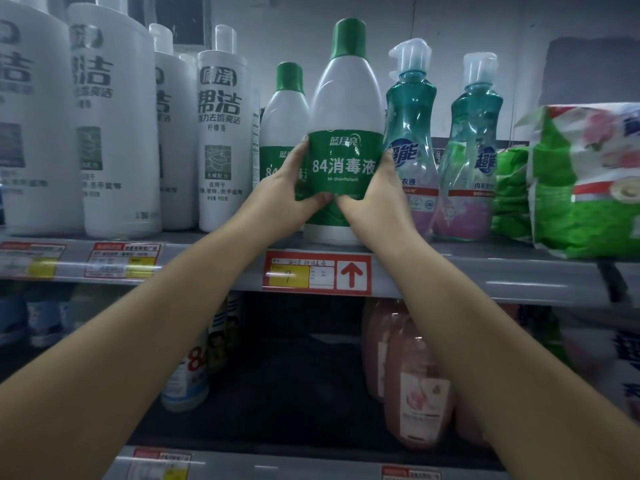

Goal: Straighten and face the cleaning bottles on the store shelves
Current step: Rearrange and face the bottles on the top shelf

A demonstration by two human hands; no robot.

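Note:
A white disinfectant bottle (347, 95) with a green cap and green label stands upright at the front edge of the upper shelf (485, 271), label facing me. My left hand (284, 199) grips its left side. My right hand (374, 199) grips its right side, fingers wrapped low on the label. A second bottle of the same kind (284, 119) stands just behind and to the left, partly hidden by my left hand.
Tall white cleaner bottles (218, 133) fill the shelf's left. Two teal pump bottles (410, 133) and green detergent bags (585, 188) stand to the right. A red price tag (317, 273) hangs on the shelf edge. Pink bottles (415, 382) sit on the lower shelf.

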